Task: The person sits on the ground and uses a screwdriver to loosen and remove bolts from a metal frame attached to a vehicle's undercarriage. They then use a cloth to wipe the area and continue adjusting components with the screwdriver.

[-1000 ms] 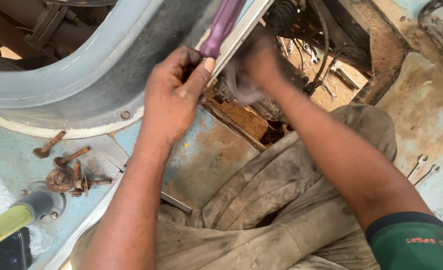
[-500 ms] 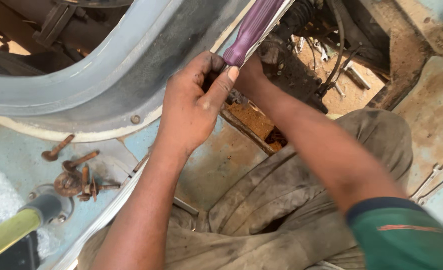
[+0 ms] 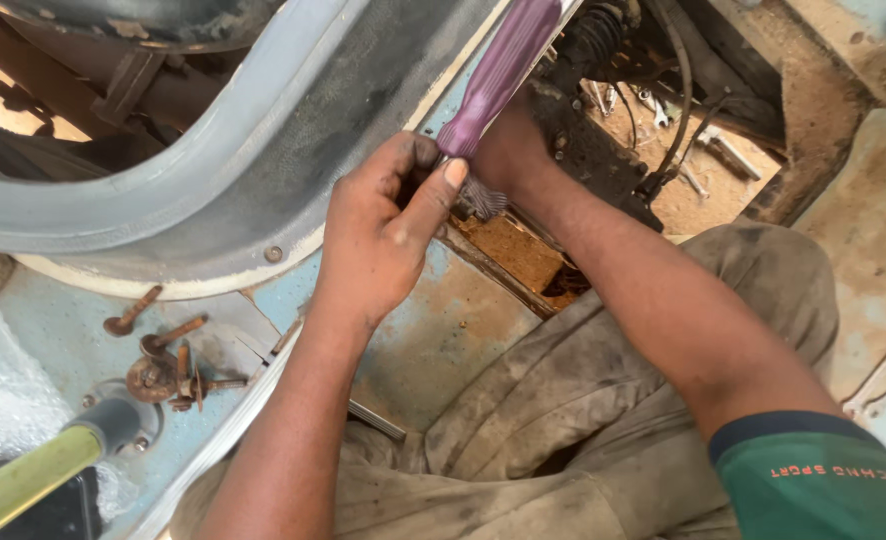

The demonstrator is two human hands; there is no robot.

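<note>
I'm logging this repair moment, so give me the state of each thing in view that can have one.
left hand: closed on the purple handle's lower end.
right hand: mostly hidden behind the handle; grip unclear.
purple tool handle: tilted, rising to the upper right.
rusty bolts: loose, lying on the blue floor.
wrenches: lying unused at right.
floor panel: rusted, with an open hole.

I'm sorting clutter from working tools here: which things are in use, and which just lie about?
In use:
- purple-handled tool, gripped by the left hand
- right hand, behind the handle

Lying about:
- rusty bolts on the blue floor
- silver spanners at the right
- yellow-green lever
</note>
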